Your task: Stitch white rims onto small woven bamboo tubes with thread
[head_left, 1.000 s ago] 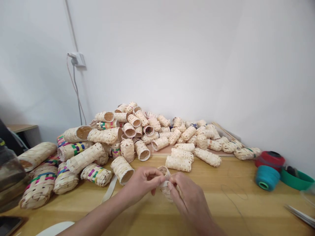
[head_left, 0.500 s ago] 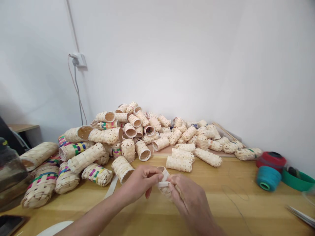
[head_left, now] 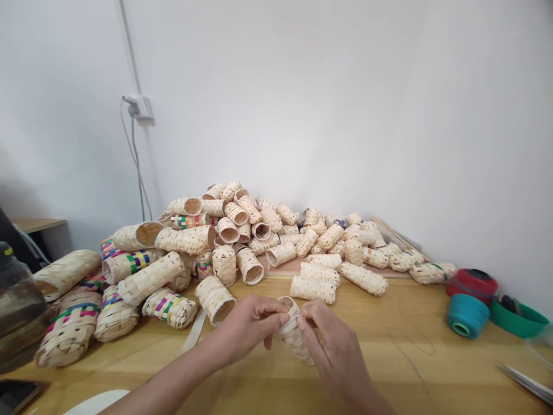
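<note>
A small pale woven cylinder (head_left: 295,341) hangs between my hands over the wooden table, its open rim facing up and its body slanting down to the right. My left hand (head_left: 250,325) pinches the left side of the rim between thumb and fingers. On the right side, my right hand (head_left: 330,340) is closed at the rim, thumb and forefinger together by a thin pale strip that lies across the opening. The lower right of the cylinder is partly hidden behind my right hand.
Woven cylinders (head_left: 185,239) are heaped along the wall. At right are a teal thread spool (head_left: 467,314), a red spool (head_left: 472,283), a green dish (head_left: 518,320) and metal scissors or tweezers (head_left: 525,381). A jar (head_left: 19,311) and phone (head_left: 17,395) lie left.
The cylinder's lower body shows more plainly below the rim. The pale strip across the opening looks thinner, and my right fingers have shifted slightly up. The view has moved a little.
</note>
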`<act>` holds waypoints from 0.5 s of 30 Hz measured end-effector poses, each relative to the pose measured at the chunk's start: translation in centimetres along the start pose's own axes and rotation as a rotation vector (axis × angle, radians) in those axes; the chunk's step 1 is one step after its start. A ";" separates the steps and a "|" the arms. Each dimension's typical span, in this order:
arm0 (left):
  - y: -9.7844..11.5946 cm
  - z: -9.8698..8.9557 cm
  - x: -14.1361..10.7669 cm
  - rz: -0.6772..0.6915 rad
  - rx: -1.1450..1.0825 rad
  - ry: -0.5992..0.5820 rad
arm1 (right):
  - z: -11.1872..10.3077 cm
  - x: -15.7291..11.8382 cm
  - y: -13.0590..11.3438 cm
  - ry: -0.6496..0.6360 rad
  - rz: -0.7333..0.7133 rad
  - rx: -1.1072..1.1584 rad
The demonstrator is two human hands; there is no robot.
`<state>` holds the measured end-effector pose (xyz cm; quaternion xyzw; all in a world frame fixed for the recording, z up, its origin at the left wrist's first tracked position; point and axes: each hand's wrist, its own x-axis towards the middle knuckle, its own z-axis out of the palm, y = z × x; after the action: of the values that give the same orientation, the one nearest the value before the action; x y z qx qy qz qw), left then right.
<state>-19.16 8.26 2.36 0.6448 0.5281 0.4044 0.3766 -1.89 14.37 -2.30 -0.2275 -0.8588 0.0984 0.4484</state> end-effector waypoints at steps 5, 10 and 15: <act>0.5 0.0 -0.2 0.009 0.075 -0.002 | -0.2 0.2 -0.4 -0.007 0.043 0.062; 0.4 0.0 -0.4 0.069 0.149 -0.027 | -0.4 0.3 -0.6 -0.001 0.078 0.114; 0.2 0.1 -0.5 0.159 0.270 0.006 | -0.5 0.4 -0.5 0.013 0.089 0.173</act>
<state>-19.10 7.73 2.42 0.7283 0.5259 0.3601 0.2517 -1.82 14.14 -1.54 -0.2264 -0.8330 0.1907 0.4674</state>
